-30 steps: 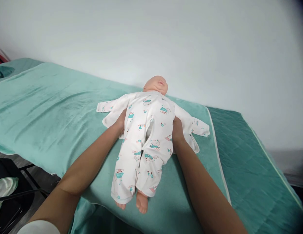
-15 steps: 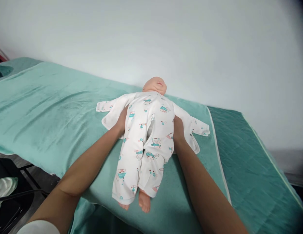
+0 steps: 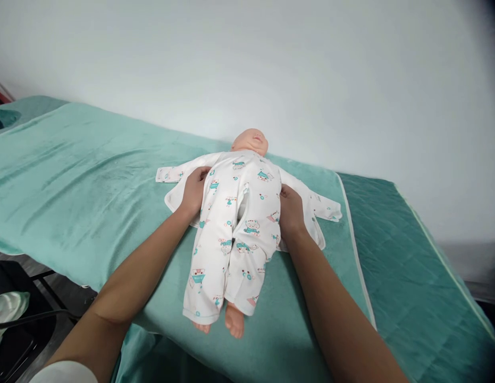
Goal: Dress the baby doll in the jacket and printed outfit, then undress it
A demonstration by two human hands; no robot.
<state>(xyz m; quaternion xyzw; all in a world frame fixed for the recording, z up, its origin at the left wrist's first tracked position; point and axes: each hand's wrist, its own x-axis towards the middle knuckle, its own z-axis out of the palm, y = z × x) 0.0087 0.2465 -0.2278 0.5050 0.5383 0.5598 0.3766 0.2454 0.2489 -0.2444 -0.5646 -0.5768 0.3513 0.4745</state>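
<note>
Teal towel [image 3: 72, 181], hands flanking doll [image 3: 235, 223]

Fingertips of left hand [image 3: 194, 190] and right hand [image 3: 290, 210] hidden under doll [image 3: 235, 223].

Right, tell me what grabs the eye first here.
A baby doll in a white printed romper lies face up in the middle of a teal towel, head toward the white wall. The left hand and right hand press against the sides of its torso.
</note>
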